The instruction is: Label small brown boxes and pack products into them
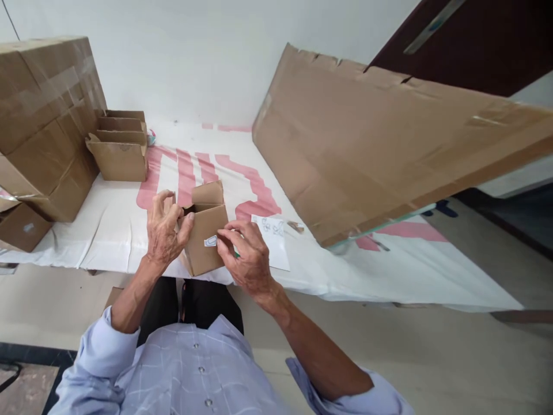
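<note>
A small open cardboard box [206, 222] stands near the table's front edge, its top flap raised at the back. My left hand [166, 230] grips its upper left side, thumb over the front rim and fingers bent. On the box's front face is a small white sticker [210, 241] with a paper clip drawn on it. The fingertips of my right hand [244, 251] are pinched at the sticker's right end. Something green shows under that hand, mostly hidden. A white sheet [276, 245] with small drawings lies just right of it.
Several open cardboard boxes [121, 158] stand together at the back left, beside a large taped carton [47, 132]. Another small box [23, 227] sits at the left edge. A big cardboard panel [367, 144] leans on the right over the white and pink cloth [328, 279].
</note>
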`<state>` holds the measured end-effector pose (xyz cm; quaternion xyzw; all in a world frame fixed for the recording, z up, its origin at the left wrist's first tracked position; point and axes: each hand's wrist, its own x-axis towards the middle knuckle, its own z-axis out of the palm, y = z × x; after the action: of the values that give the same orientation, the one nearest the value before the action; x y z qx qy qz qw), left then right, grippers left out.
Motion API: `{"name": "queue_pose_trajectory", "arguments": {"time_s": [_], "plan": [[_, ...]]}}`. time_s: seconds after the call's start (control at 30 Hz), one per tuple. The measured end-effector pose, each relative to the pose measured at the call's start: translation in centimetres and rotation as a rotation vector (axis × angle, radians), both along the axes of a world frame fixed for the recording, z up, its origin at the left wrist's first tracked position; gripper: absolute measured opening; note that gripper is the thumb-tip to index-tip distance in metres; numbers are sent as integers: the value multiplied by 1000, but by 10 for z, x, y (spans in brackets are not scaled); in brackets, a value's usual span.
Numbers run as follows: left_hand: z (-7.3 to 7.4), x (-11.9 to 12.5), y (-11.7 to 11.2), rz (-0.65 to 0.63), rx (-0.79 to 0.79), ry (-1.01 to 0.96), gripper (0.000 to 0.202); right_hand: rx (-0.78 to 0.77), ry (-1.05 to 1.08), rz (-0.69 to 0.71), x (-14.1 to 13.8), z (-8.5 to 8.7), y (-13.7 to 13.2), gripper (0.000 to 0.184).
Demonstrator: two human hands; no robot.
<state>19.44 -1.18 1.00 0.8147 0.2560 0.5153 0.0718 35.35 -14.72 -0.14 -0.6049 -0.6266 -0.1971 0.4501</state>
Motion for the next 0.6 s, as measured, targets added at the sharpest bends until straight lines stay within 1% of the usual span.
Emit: {"name": "queue_pose_trajectory", "arguments": {"time_s": [0.07, 0.17, 0.33, 0.43, 0.6], "plan": [[0, 5, 2, -26, -7, 5, 18, 14, 6, -36, 1, -2, 0, 18], [0, 11, 2, -24, -29, -26, 20, 8, 47, -72, 1, -4, 0, 19], [-1, 15, -4, -6, 18, -75, 20, -2, 111, -74, -1, -6, 0, 17], [-1, 17, -6, -11, 18, -84, 19, -1, 127, -71, -2, -7, 0, 18], [0, 18, -9, 42, 56, -67, 21, -24, 168, -63, -4, -9, 0, 18]]}}
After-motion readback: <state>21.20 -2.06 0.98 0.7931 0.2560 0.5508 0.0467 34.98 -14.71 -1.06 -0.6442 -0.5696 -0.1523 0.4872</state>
